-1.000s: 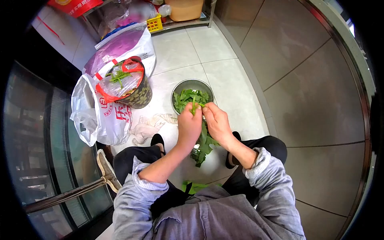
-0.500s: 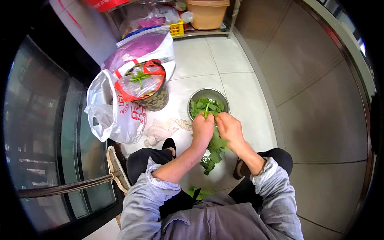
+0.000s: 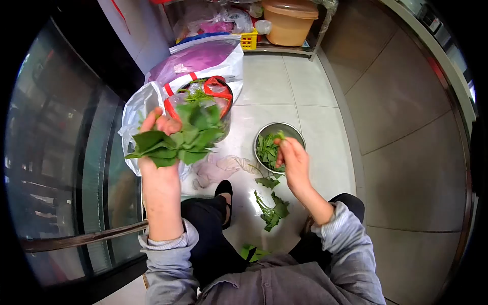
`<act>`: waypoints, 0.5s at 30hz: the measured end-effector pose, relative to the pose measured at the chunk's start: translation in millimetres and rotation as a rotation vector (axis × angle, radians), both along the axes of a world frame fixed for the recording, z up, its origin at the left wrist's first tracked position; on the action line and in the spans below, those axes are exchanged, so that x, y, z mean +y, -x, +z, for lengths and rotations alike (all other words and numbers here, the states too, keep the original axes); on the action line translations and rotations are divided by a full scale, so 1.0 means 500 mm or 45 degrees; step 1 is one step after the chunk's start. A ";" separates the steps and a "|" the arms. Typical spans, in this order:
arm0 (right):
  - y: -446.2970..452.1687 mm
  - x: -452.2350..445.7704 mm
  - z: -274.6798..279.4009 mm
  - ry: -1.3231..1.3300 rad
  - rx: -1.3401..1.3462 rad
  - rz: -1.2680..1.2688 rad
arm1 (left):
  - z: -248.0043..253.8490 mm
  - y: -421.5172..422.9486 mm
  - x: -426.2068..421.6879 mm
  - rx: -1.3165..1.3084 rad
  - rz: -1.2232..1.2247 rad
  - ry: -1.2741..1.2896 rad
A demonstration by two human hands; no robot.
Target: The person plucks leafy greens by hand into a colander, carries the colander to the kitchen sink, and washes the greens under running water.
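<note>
My left hand (image 3: pixel 161 123) is closed around a bunch of leafy greens (image 3: pixel 185 137), raised near the white plastic bag and the bin at left; broad leaves cover much of the palm. Over the rim of the metal bowl (image 3: pixel 258 158), my right hand (image 3: pixel 296 161) pinches a short green stem piece (image 3: pixel 280 134) between thumb and fingertips. Cut or torn green leaves (image 3: pixel 265 147) lie inside that bowl. On the floor between my feet are loose leafy stems (image 3: pixel 274 211), with another leaf (image 3: pixel 268 182) just below the bowl.
A bin lined with a red-edged bag (image 3: pixel 219 91) holds green scraps. Beside it stand a white plastic bag (image 3: pixel 133 114) and a large purple-and-white sack (image 3: pixel 203 56). A crumpled cloth (image 3: pixel 218 170) lies on the tiles. A shelf with an orange tub (image 3: pixel 290 25) is at the back.
My hands have parted. The left has swung left and up with the leafy greens toward the bin and white bag, while the right stays by the bowl. The view has shifted slightly.
</note>
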State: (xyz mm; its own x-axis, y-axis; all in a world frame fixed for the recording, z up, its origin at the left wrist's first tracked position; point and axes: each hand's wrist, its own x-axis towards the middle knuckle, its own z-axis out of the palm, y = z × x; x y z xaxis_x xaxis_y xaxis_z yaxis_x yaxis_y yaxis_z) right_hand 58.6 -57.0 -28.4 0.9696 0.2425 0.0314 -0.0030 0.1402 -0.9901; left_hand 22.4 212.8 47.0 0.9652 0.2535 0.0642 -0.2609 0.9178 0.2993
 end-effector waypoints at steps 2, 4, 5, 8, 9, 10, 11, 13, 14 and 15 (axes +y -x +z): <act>-0.058 0.052 -0.057 0.395 -0.003 0.023 | 0.001 0.021 0.000 0.393 0.396 -0.334; -0.112 0.131 -0.119 0.659 -0.203 0.043 | -0.036 0.025 0.024 0.645 0.300 -0.116; -0.141 0.178 -0.138 0.753 -0.243 0.075 | -0.022 0.028 0.011 0.776 0.353 -0.149; -0.222 0.339 -0.150 0.922 -0.287 0.158 | 0.014 0.029 -0.006 0.861 0.497 -0.320; -0.253 0.387 -0.155 0.839 -0.340 0.142 | 0.019 0.025 -0.002 0.906 0.520 -0.348; -0.280 0.429 -0.164 0.759 -0.378 0.123 | 0.020 0.022 0.000 0.962 0.535 -0.378; -0.296 0.460 -0.157 0.770 -0.392 0.063 | 0.011 0.022 0.010 0.936 0.510 -0.402; -0.298 0.493 -0.161 0.686 -0.590 -0.256 | 0.030 0.003 -0.009 1.063 0.578 -0.496; -0.286 0.484 -0.183 0.588 -0.787 -0.516 | 0.025 -0.002 -0.015 1.074 0.578 -0.537; -0.258 0.448 -0.207 0.483 -0.647 -0.441 | 0.015 -0.003 -0.016 1.053 0.525 -0.569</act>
